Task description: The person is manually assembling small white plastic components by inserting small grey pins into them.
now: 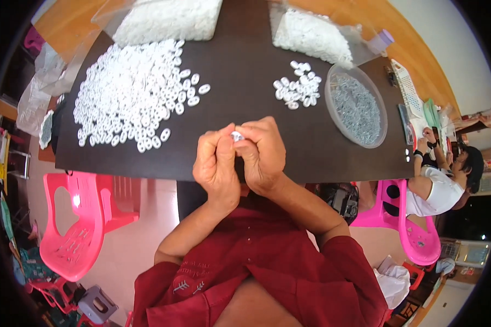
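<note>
My left hand (217, 166) and my right hand (264, 158) meet near the table's front edge, fingers closed in a pinch. Between their fingertips is a small white plastic piece (236, 136), mostly covered by the fingers. To the left spreads a large pile of white oval pieces with two holes each (128, 92). A smaller cluster of white oval pieces (298, 87) lies ahead to the right. Beside that cluster stands a round clear tub (385, 121) filled with small grey metal screws (356, 109).
Two clear bags of white pieces, one at the back left (166, 22) and one at the back right (311, 37), rest on the dark table (240, 71). Pink chairs stand left (73, 237) and right (417, 242). A person in white (436, 189) works at the far right.
</note>
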